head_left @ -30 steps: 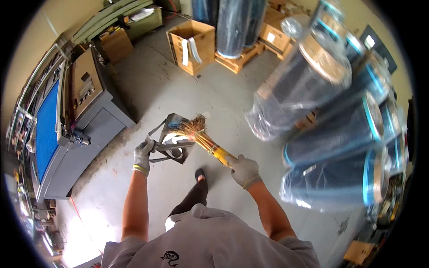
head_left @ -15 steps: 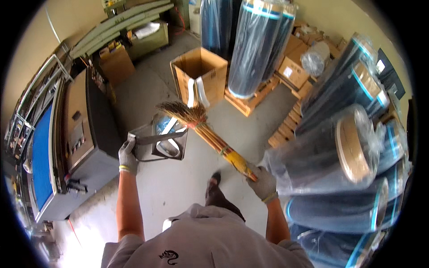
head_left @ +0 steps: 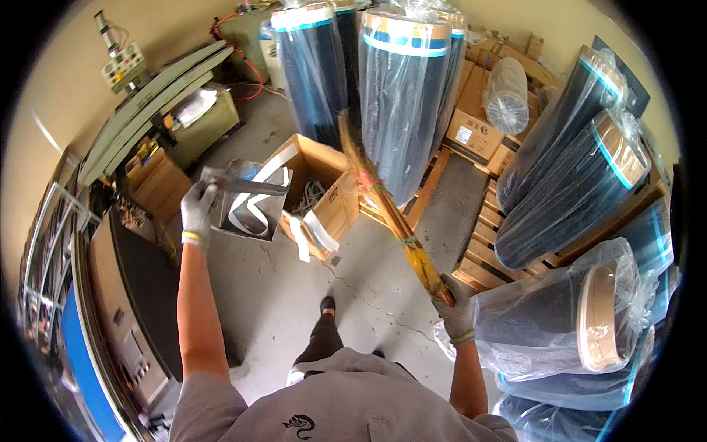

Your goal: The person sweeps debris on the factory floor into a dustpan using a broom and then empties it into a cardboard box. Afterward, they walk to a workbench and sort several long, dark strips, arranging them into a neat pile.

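My left hand (head_left: 197,213), in a grey work glove, is closed on the handle of a dark metal dustpan (head_left: 277,189). White strips (head_left: 251,215) and other scraps lie in the pan, which hangs at the left side of an open cardboard box (head_left: 340,204). My gloved right hand (head_left: 456,309) grips the lower end of a straw hand broom (head_left: 403,228), bristles pointing up and away from me. White strips hang over the box's near side, and tangled pale material (head_left: 311,196) shows inside it.
Plastic-wrapped dark rolls (head_left: 403,96) stand behind the box on a wooden pallet (head_left: 431,188). More wrapped rolls (head_left: 545,324) lie along my right. A dark-sided machine (head_left: 147,287) is at my left. Cardboard boxes (head_left: 471,134) are stacked at the far right.
I have stepped forward to the cardboard box. The loaded dustpan has come up beside it, still in my left hand. The broom's bristles have swung from pointing left to pointing away.
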Motion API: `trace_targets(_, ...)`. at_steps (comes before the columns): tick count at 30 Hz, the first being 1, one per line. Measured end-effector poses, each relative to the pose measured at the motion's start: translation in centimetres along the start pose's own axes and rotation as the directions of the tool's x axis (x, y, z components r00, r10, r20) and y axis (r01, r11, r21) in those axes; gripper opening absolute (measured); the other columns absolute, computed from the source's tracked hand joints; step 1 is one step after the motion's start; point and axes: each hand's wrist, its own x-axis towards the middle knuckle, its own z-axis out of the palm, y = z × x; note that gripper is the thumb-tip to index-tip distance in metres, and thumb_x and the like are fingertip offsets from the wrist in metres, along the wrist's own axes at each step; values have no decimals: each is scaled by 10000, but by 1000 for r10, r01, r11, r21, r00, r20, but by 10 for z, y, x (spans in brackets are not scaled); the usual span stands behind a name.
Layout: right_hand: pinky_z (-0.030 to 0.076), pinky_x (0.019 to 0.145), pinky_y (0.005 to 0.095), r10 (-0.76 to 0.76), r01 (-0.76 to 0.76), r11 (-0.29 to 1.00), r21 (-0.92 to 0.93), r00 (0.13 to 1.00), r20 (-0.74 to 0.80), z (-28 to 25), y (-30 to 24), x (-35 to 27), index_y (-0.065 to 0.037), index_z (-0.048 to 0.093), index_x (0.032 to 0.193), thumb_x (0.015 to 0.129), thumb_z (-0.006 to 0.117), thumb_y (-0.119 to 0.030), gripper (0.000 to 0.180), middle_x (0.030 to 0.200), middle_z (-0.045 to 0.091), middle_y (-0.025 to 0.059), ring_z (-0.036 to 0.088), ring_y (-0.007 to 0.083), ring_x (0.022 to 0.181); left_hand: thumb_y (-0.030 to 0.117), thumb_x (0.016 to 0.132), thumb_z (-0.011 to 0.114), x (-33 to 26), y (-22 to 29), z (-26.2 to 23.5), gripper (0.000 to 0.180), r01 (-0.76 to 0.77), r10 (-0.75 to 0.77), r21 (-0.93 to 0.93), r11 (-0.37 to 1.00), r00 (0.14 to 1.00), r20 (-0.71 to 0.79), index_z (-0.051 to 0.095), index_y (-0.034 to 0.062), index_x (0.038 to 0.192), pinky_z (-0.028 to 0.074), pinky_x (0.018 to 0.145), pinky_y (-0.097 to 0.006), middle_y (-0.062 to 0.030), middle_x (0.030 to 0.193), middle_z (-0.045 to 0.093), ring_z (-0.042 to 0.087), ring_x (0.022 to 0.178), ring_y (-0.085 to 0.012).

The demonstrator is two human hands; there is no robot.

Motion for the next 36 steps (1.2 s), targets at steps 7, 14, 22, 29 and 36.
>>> trace_targets(7,524,839,307,346,-363,931,-40,912,-220,52,-13,16,-24,577,1291,821,722,-182,517,1081,692,143,664,184,957,345,900,628,160,-32,182,354,-548,-78,607,576,702,708,671,39,1074,502,818,-435,-204,1023,685,656,936,-360)
trace_targets(14,508,632,252,529,-476,848,233,768,-360,104,11,-13,6,561,1299,810,712,-139,531,1030,677,65,603,111,743,372,805,629,163,-141,301,356,-902,-335,297,313,188,923,738,117,1029,517,862,-449,-151,1092,695,659,1033,-340)
trace_targets(22,433,506,220,520,-418,853,312,732,-440,107,6,-26,-11,551,1317,840,683,-136,511,973,660,46,511,69,596,283,834,579,77,-205,307,306,-943,-458,199,267,57,887,739,125,1041,529,834,-454,-159,1093,699,678,1010,-325)
trace_targets(29,481,589,220,599,-487,797,357,711,-369,105,15,-29,-10,554,1316,821,698,-112,526,1047,670,64,567,89,683,311,848,580,85,-202,282,279,-871,-395,410,271,288,872,731,109,968,541,768,-453,-139,986,717,689,929,-323)
trace_targets(36,468,619,249,224,-229,973,27,915,-336,132,26,26,12,572,1280,826,696,-149,497,1042,670,84,578,104,736,475,849,587,162,-161,208,436,-634,-158,626,455,634,757,705,62,926,503,829,-484,-181,926,690,653,894,-375)
